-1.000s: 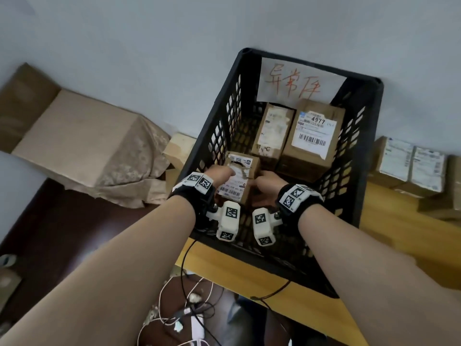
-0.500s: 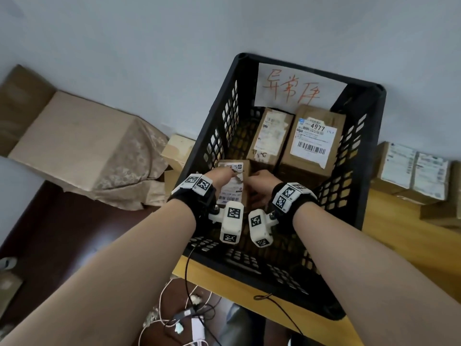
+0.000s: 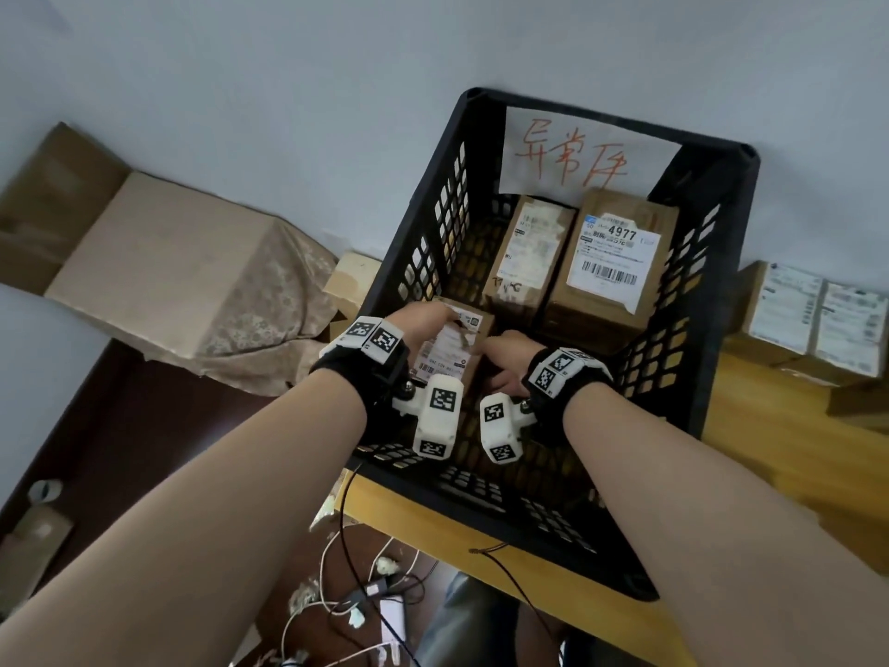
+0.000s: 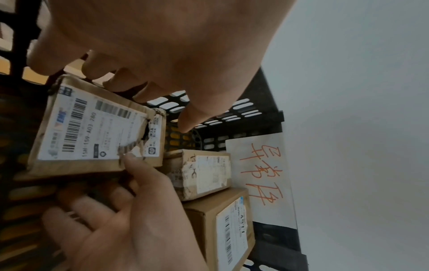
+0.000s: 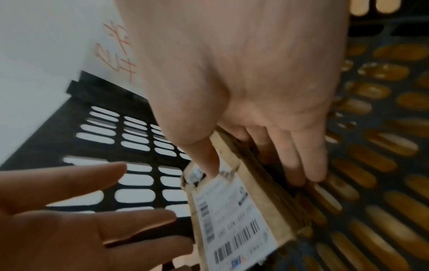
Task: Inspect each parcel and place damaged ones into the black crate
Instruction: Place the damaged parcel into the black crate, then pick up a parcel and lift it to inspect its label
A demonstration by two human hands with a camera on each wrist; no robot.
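Note:
A small brown parcel (image 3: 452, 344) with a torn label sits low in the black crate (image 3: 433, 223), near its left wall. In the left wrist view the parcel (image 4: 97, 135) shows a ragged hole through label and cardboard. My right hand (image 3: 505, 351) grips it, thumb on the tear and fingers along its underside (image 5: 267, 137). My left hand (image 3: 423, 320) hovers at the parcel's far edge with straight, spread fingers (image 4: 139, 88), barely touching it. Two more labelled parcels (image 3: 529, 252) (image 3: 611, 262) lie at the crate's back.
A paper sign with red writing (image 3: 577, 156) hangs on the crate's back wall. The crate stands on a wooden table (image 3: 769, 450) with more parcels (image 3: 813, 320) to its right. A cloth-draped box (image 3: 168, 272) and floor cables (image 3: 356, 594) lie left and below.
Both hands carried the torn parcel lower and toward the crate's left wall. The left hand's fingers have loosened off it.

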